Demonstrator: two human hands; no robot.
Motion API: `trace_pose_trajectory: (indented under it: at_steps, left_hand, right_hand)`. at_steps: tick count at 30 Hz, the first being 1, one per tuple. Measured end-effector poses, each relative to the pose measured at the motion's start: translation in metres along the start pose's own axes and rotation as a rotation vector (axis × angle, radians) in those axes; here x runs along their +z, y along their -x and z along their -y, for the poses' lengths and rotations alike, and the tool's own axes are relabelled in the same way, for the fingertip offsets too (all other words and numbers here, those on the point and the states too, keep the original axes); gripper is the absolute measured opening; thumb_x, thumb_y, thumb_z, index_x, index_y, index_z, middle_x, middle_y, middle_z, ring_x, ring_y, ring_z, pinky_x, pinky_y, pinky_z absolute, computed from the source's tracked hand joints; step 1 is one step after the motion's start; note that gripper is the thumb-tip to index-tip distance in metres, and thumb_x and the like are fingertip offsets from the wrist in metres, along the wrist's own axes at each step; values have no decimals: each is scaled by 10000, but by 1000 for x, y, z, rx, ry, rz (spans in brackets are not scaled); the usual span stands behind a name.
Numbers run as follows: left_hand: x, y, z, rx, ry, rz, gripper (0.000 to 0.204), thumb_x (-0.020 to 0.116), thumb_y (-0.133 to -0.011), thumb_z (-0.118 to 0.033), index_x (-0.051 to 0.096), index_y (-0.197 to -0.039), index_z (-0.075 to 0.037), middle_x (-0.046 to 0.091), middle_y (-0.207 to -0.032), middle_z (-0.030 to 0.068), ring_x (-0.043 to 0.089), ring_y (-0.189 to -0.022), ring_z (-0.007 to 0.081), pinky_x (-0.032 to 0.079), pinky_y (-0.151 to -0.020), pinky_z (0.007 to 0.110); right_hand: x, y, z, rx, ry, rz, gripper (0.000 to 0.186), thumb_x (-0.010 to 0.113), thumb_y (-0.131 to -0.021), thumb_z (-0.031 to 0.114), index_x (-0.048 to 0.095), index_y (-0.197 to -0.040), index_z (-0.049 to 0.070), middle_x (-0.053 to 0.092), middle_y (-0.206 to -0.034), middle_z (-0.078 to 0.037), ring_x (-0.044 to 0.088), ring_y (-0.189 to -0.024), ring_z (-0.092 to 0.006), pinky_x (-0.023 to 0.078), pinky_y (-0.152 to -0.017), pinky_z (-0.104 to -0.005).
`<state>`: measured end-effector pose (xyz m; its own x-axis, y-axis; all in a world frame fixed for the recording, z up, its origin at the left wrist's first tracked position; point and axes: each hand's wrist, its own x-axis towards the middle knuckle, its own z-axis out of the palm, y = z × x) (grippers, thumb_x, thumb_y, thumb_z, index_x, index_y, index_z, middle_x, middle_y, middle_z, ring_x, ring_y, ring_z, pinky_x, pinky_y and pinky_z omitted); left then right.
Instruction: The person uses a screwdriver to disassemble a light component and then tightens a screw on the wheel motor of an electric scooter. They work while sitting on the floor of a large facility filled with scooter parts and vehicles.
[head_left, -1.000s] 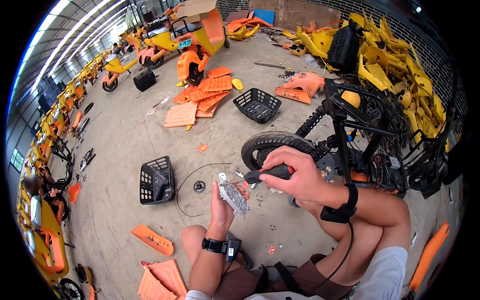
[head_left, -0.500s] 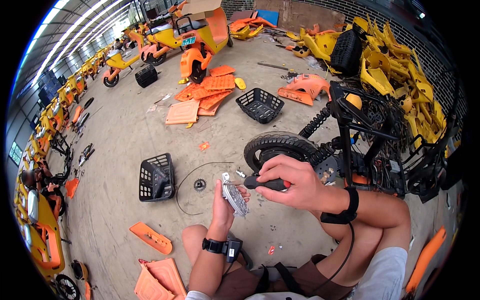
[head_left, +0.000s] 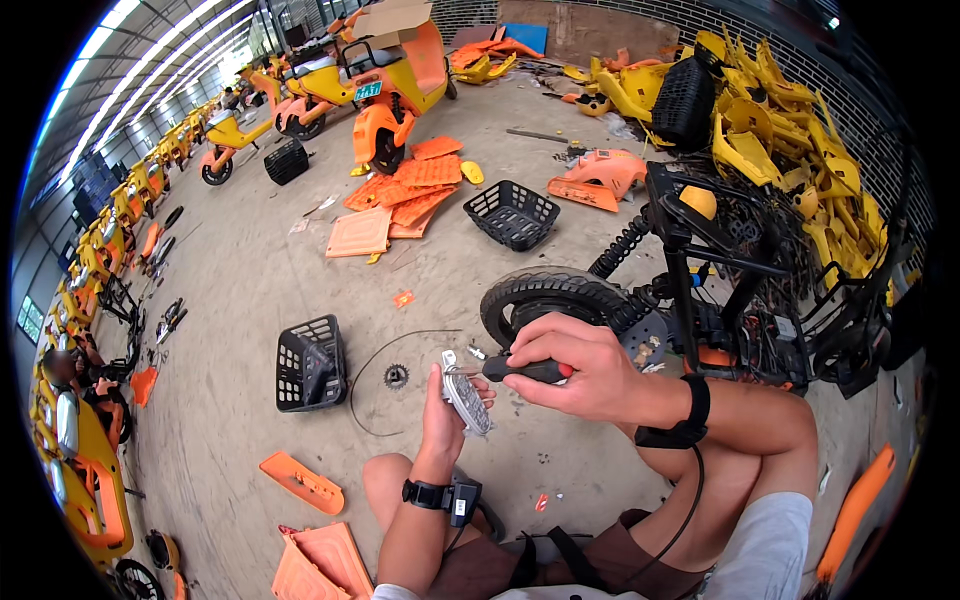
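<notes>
Upright in my left hand (head_left: pixel 441 412) is a silver, oval metal part (head_left: pixel 467 402) with a textured face and a pale tab at its top; I cannot tell its exact kind. My right hand (head_left: pixel 585 362) grips a screwdriver (head_left: pixel 527 370) by its black handle with a red end. The blade points left and meets the part near the tab, though the tip's exact contact is too small to make out. Just beyond the handle, a small shiny metal fitting (head_left: pixel 477 352) lies on the floor.
A black crate (head_left: pixel 312 362) and a small sprocket (head_left: pixel 397 376) lie left of my hands, a thin cable (head_left: pixel 362 372) curving between them. To the right stands a stripped scooter frame with its wheel (head_left: pixel 550 300). Another black crate (head_left: pixel 511 214) and orange panels (head_left: pixel 410 190) are farther off.
The screwdriver and my right hand have shifted slightly left against the metal part. My left hand keeps its hold. The whole view has moved a little.
</notes>
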<state>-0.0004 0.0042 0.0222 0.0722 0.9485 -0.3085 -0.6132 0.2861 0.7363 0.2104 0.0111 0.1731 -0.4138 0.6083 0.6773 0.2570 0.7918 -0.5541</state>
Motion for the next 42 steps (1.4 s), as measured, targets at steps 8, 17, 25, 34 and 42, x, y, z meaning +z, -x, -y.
trace_pose_trajectory:
  at_steps: [8,17,25,34,42]
  left_hand:
    - [2,0,2,-21,-37,4,685,281,-1024,-603,600,-1113,-4,668,-905,136,690,-870,283,561,-795,380]
    - [-3,-3,4,-13,-58,25,690,292,-1024,-598,597,-1134,11,662,-901,129,688,-872,277,556,-802,374]
    - [-4,-2,2,-1,-43,38,705,282,-1023,-600,579,-1180,21,656,-899,127,686,-861,272,555,-800,374]
    - [-3,-1,0,19,105,61,738,263,-1012,-634,555,-1190,19,659,-904,134,683,-858,297,568,-793,423]
    - [-13,-5,3,138,90,25,701,313,-1002,-645,541,-1221,-19,643,-913,118,665,-867,288,558,-807,451]
  right_hand:
    - [-7,0,3,72,-15,26,231,849,-725,77,715,-910,39,683,-958,-63,640,-748,-127,481,-570,-242]
    - [-4,-2,-3,26,-33,-24,184,808,-779,136,704,-896,39,669,-927,-52,605,-672,-140,490,-575,-259]
    - [-2,-5,-5,43,-51,-39,173,796,-776,112,699,-895,32,671,-909,-70,654,-738,-186,515,-647,-281]
    - [-3,4,-24,777,-414,64,211,748,-882,144,671,-1018,2,694,-879,-71,650,-686,-95,528,-614,-241]
    - [-12,5,-26,1014,-349,156,311,690,-923,314,681,-1007,14,679,-737,-48,586,-523,-79,464,-462,-237]
